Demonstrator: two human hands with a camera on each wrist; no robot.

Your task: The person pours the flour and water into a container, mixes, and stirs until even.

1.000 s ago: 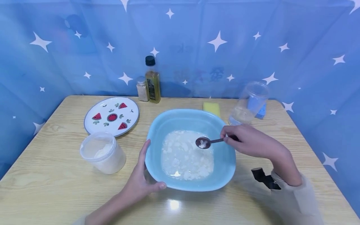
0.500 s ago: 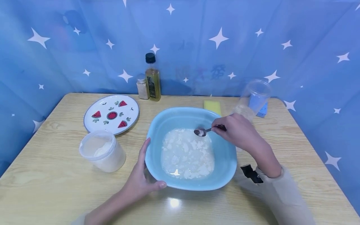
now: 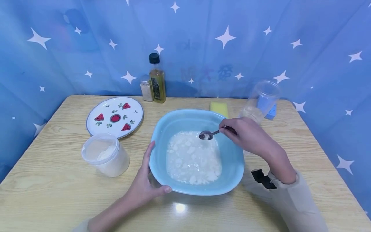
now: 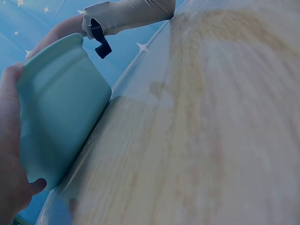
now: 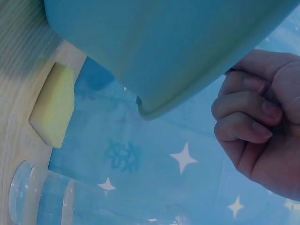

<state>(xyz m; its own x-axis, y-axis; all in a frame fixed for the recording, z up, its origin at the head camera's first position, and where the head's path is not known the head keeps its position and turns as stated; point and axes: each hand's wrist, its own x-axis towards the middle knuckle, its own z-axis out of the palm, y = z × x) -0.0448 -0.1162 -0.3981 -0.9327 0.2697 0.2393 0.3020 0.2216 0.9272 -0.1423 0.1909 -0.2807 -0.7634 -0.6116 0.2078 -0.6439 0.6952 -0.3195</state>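
A light blue basin [image 3: 200,190] stands on the table, holding cloudy white liquid with white lumps [image 3: 192,158]. My left hand [image 3: 144,185] grips its near left corner, thumb at the front rim and fingers along the left wall. Over the far right part of the basin, my right hand [image 3: 246,135] pinches the handle of a small dark measuring spoon [image 3: 205,136]. Some white stuff lies in the spoon's bowl, which hangs over the liquid. In the right wrist view, the fingers [image 5: 246,105] are curled beside the rim and the basin wall hides the spoon.
Left of the basin stands a clear tub [image 3: 108,158] of white powder, before a watermelon plate [image 3: 92,124]. Behind are a shaker jar [image 3: 147,90], an oil bottle [image 3: 157,87], a yellow sponge [image 3: 219,109], a clear plastic cup [image 3: 261,100] and a blue block [image 3: 271,112].
My right hand has moved left and toward the far side with the spoon, nearly still over the last half second. The left hand keeps its hold on the basin.
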